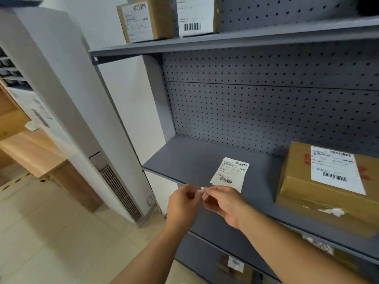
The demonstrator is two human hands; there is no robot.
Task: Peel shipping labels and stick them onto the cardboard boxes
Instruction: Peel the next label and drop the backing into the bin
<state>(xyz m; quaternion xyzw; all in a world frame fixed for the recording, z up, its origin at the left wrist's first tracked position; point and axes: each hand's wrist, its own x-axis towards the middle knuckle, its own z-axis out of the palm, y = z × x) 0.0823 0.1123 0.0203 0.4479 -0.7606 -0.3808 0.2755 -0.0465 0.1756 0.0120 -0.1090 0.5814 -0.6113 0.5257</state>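
Shipping label [229, 173] lay flat on the grey middle shelf [184, 158], printed side up, just beyond the two hands and touching neither. Both hands met in front of the shelf edge, below the label. Left hand [182, 203] was curled, fingers pinched shut on a small white scrap [202, 192]; right hand [224, 203] was also closed down, its fingertips pinching the same scrap from the other side. What the scrap was could not be told; it was small and blurred.

To the right of the right hand, on the same shelf, sat a cardboard box [303, 181] with a white label [334, 169] already stuck on its top face; torn white residue showed on its near side. Well above the hands, on the upper shelf [246, 37], stood two more labelled boxes [147, 19], side by side. Perforated grey back panel [256, 107] behind the shelves. To the left of the left hand, a tall white floor-standing unit [67, 103] with a grille low down, on pale floor tiles [51, 232].
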